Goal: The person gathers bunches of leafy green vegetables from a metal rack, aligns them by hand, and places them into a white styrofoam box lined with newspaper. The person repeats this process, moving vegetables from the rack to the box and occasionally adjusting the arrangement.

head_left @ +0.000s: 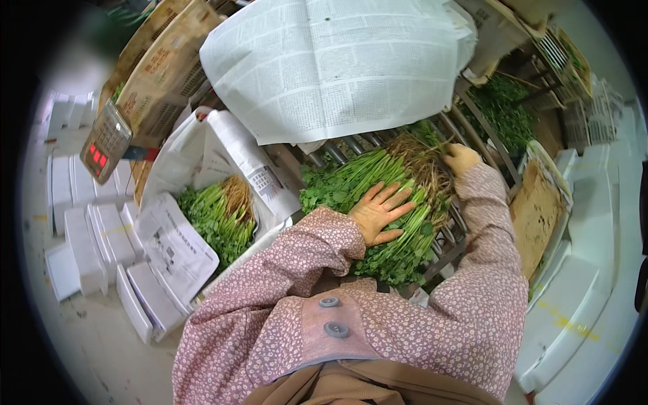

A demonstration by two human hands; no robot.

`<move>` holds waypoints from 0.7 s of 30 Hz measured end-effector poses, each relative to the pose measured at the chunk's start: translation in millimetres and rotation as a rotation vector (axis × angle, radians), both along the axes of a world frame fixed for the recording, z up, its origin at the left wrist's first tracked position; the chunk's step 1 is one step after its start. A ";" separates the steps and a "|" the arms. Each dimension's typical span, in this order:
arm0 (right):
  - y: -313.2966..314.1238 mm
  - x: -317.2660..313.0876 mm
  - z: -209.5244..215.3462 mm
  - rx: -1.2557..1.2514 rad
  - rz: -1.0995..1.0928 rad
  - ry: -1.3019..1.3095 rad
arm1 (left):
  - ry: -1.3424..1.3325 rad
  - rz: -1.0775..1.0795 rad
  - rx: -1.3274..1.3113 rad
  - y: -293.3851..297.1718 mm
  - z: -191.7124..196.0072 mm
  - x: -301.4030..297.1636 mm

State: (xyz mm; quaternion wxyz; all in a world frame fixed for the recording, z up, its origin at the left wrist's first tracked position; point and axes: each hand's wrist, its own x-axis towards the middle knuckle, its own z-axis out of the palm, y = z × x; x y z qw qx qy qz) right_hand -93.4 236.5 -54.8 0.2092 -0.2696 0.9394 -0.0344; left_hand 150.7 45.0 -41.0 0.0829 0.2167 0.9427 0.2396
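A thick pile of leafy green herbs (358, 182), resembling coriander, lies on a metal rack (452, 128) before me. Their pale stems run up to a tangle of brown roots (422, 162) at the far right of the pile. My left hand (381, 212) rests flat on the stems, fingers spread. Beyond the roots, my right hand (462, 159) is closed, its fingertips pinching what looks like the stem of a small green sprig (425, 133). The fingers partly hide where they grip it.
A paper-lined crate (223, 121) with another rooted bundle (226, 216) stands at the left. Printed newspaper (331, 67) covers the far side. A scale display (106, 143) with red digits sits left of it. White foam boxes (88, 243) line the left; more greens (503, 111) lie far right.
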 end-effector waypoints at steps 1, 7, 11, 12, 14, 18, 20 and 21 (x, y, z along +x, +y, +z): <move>8.8 -9.3 7.4 0.022 -0.010 -0.037 | -0.014 -0.003 0.033 -0.2 -2.2 -0.2; 173.2 -172.0 -64.7 -0.007 -0.309 0.427 | 0.066 -0.021 0.171 0.2 -9.9 -4.0; -19.0 9.6 91.7 -0.935 -0.336 0.113 | 0.210 0.076 0.220 5.9 -15.2 5.4; -49.8 37.2 79.8 -1.179 -0.232 -0.102 | 0.188 0.105 0.241 6.6 -13.4 6.9; -94.1 108.0 69.3 -1.174 -0.006 -0.263 | 0.292 0.195 0.300 -2.8 11.9 15.1; -109.6 132.7 9.8 -0.687 0.244 0.084 | 0.603 0.574 0.275 -89.3 39.0 88.2; -110.3 130.3 16.4 -0.794 0.177 -0.074 | 0.555 0.929 0.067 -143.1 70.9 171.3; -109.7 126.9 16.6 -0.856 0.149 -0.166 | 0.414 1.140 -0.030 -169.8 60.5 213.1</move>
